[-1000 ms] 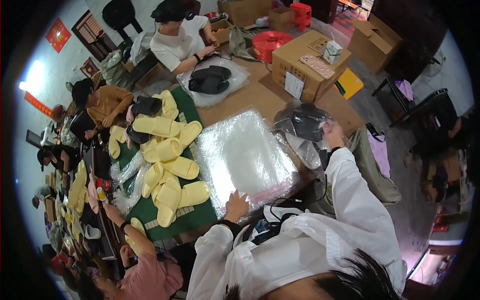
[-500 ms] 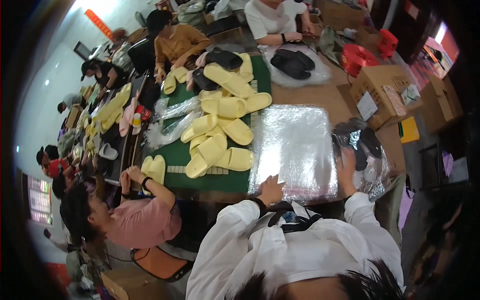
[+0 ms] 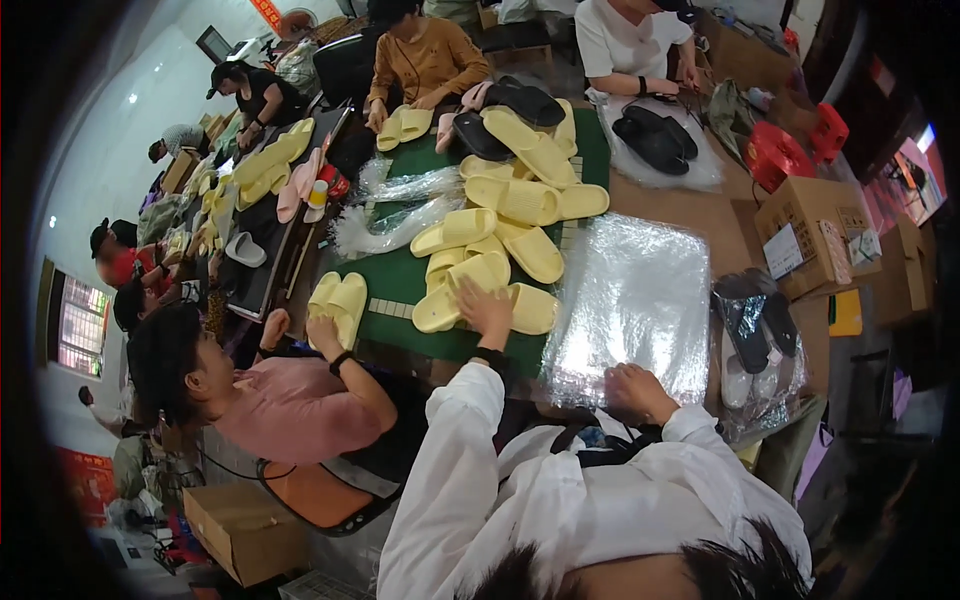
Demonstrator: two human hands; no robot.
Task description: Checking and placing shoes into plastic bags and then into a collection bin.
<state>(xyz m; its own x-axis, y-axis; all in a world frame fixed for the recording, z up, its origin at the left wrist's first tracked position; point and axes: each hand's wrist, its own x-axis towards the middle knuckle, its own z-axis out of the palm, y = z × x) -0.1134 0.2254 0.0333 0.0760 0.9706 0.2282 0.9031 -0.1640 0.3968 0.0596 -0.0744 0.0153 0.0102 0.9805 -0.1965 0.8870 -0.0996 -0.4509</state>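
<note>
The person's left hand (image 3: 486, 306) is resting over a yellow slipper (image 3: 436, 312) at the near edge of a loose pile of yellow slippers (image 3: 532, 250), its fingers lying slightly apart across the upper; whether they are closing on it, I cannot tell. The right hand (image 3: 642, 392) is lying at the near edge of a flat stack of clear bags (image 3: 635, 285), fingers loosely bent, perhaps for steadying the slick film; whether it is pinching a bag, the view is not showing. The bags are sitting right in front of the body, between the pile on the left and a bagged pair of black slippers (image 3: 745, 330) on the right, an order that is seemingly keeping all three within easy reach. The pile is leaning and overlapping on a green mat (image 3: 440, 346), soles and uppers facing various ways, so it is probably being heaped rather than sorted. Beyond the bagged pair, a cardboard carton (image 3: 795, 235) is standing at the far right, apparently serving as a small shelf for the things on its top. On the near left, a co-worker's hand (image 3: 324, 338) is touching another yellow pair (image 3: 341, 300). On the far side, black slippers (image 3: 652, 140) are lying on clear plastic, which is perhaps keeping them off the brown tabletop (image 3: 735, 212).
</note>
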